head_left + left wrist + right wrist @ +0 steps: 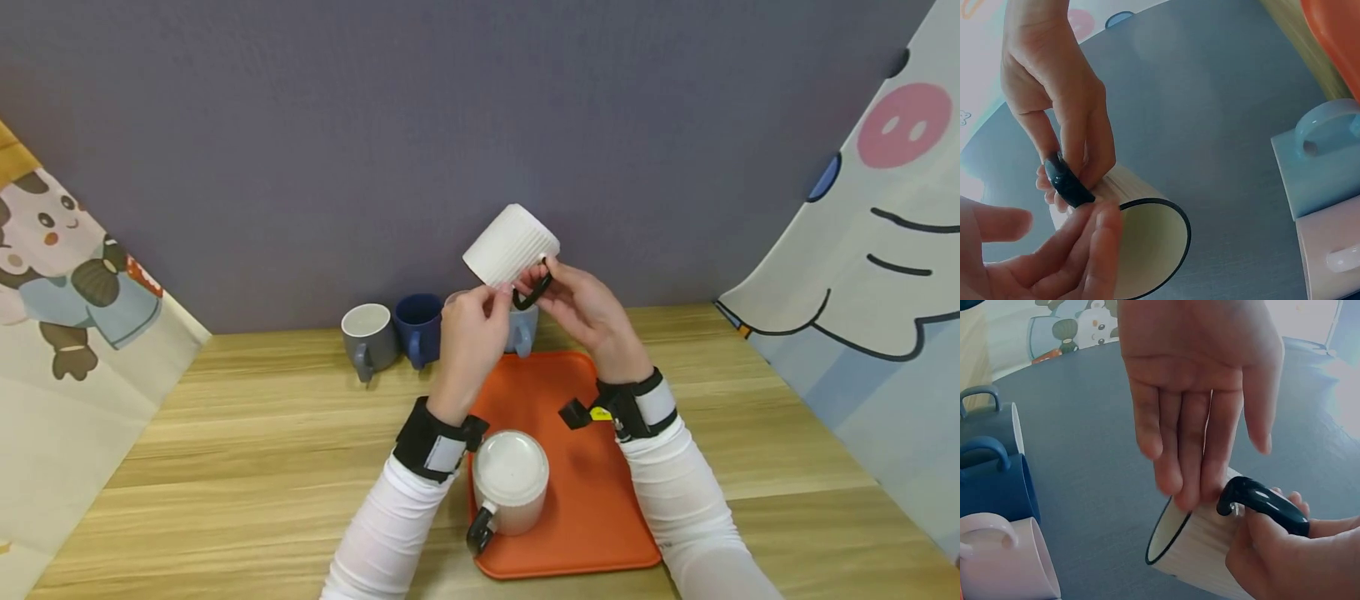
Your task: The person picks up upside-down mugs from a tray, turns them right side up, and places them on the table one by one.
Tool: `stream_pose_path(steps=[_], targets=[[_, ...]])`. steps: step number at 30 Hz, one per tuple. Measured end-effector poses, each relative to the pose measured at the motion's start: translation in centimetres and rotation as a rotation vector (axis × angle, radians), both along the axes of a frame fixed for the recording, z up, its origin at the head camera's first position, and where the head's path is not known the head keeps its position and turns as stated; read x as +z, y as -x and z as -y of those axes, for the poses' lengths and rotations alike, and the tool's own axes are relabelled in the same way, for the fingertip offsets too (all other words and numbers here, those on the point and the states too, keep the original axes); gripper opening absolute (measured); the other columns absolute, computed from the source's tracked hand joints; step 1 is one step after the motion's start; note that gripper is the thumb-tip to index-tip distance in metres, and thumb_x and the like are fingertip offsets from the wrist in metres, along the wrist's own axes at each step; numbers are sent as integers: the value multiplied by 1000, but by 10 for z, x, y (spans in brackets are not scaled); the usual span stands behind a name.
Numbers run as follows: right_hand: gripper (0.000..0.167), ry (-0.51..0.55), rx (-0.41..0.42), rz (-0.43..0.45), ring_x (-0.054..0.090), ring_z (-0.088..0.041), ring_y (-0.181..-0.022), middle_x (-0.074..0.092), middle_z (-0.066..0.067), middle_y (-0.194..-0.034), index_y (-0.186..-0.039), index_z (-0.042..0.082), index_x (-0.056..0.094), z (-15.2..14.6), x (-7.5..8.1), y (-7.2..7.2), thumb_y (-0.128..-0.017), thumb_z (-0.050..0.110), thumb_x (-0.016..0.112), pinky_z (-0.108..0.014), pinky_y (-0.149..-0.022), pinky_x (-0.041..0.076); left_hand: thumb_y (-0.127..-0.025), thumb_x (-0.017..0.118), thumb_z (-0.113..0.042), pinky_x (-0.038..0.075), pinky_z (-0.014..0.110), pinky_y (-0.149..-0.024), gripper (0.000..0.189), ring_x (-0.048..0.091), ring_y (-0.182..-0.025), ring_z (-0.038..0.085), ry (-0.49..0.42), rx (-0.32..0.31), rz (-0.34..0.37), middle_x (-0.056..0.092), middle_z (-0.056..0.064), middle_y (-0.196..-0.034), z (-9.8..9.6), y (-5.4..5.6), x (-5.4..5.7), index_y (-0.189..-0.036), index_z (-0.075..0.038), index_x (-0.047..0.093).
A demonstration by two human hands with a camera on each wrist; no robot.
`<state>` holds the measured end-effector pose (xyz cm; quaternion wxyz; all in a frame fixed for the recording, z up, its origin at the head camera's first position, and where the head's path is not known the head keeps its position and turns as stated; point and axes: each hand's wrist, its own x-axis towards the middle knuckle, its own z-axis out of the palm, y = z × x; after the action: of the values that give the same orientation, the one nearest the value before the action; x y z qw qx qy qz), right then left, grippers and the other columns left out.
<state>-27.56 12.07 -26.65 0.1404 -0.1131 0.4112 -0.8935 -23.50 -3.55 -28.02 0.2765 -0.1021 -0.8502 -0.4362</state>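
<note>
A white ribbed mug [510, 246] with a dark rim and black handle is held tilted in the air, its mouth turned down to the left. My right hand [588, 312] pinches the black handle [1266, 503] between thumb and fingers. On the other side, the fingertips of my left hand [476, 337] touch the mug's wall beside the handle; its fingers are straight and the thumb stands apart [1007, 224]. Below, a second pale mug [512, 475] with a black handle sits upside down on the orange tray [588, 508].
At the back of the wooden table stand a grey mug [369, 342], a navy mug [418, 329], a pink mug [1010, 559] mostly hidden in the head view, and a light blue mug [523, 329]. A dark grey panel [300, 167] rises behind them.
</note>
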Motion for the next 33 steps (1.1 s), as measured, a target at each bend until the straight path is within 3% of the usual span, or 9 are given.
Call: stream_pose_path(steps=[4, 7, 9, 12, 18, 25, 33], targets=[[29, 43, -3, -15, 60, -18, -87, 55, -9, -87, -86, -1, 58, 2, 2, -5, -101, 15, 40, -28, -83, 54, -99, 48, -31, 51, 26, -61, 41, 67, -70, 22, -93, -144, 154, 70, 8, -72, 2, 0, 4, -82, -4, 74], [30, 49, 5, -33, 60, -18, -88, 56, -9, -87, -85, -1, 58, 6, 3, -8, -101, 16, 38, -27, -84, 53, -100, 46, -29, 57, 29, -67, 41, 71, -80, 28, -258, -265, 287, 73, 16, -86, 4, 2, 5, -96, 2, 73], [30, 41, 2, -51, 59, -17, -89, 56, -9, -89, -85, 0, 57, 9, 2, -11, -101, 17, 38, -26, -84, 53, -100, 47, -26, 58, 32, -69, 39, 71, -83, 32, -362, -309, 323, 72, 21, -90, 4, 3, 4, -101, 5, 71], [30, 15, -9, -84, 58, -17, -90, 57, -8, -91, -86, 2, 59, 12, 1, -14, -101, 18, 39, -24, -85, 52, -99, 49, -22, 57, 34, -72, 36, 70, -84, 34, -472, -327, 332, 70, 25, -90, 4, 3, 5, -102, 8, 69], [31, -112, -27, -149, 56, -15, -89, 59, -3, -91, -87, 9, 63, 13, -1, -17, -102, 22, 39, -23, -85, 46, -98, 52, -18, 57, 38, -76, 32, 69, -86, 37, -566, -320, 350, 70, 27, -90, 4, 3, 6, -104, 9, 68], [32, -256, -34, -176, 42, -12, -81, 58, 6, -88, -84, 18, 65, 16, -2, -16, -101, 29, 40, -25, -68, 23, -97, 53, -15, 56, 40, -80, 31, 72, -80, 30, -718, -344, 389, 68, 29, -94, 7, 4, 5, -106, 11, 66], [32, -255, -16, -159, 42, -11, -78, 57, 6, -92, -87, 19, 63, 20, -3, -17, -102, 29, 37, -23, -66, 23, -97, 52, -12, 57, 33, -75, 32, 70, -68, 15, -937, -427, 413, 71, 8, -75, 12, 9, 3, -111, 15, 62]])
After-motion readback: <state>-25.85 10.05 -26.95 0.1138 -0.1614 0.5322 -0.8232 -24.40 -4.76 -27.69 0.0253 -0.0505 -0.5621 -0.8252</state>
